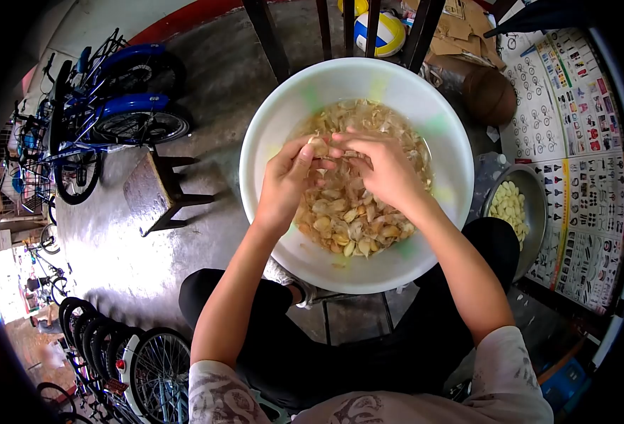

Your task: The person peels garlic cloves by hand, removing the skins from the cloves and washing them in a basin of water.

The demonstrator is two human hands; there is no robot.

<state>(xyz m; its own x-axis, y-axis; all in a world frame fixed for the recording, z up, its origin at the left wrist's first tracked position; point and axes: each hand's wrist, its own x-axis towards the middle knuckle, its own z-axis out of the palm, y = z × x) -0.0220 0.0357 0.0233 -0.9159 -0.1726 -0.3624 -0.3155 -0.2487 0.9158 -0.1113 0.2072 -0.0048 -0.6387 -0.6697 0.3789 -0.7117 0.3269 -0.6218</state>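
A wide white basin stands before me, holding water, many garlic cloves and loose papery skins. Above its middle, my left hand pinches a garlic clove between thumb and fingers. Close by on the right, my right hand reaches over with bent fingers, its fingertips by the left hand's fingers and the clove. Whether the right fingertips grip a bit of skin is too small to make out.
A metal bowl of peeled cloves sits right of the basin. Dark wooden bars rise behind it, with a volleyball and a brown ball nearby. Leftward are a wooden stool and several bicycles. Printed sheets hang at right.
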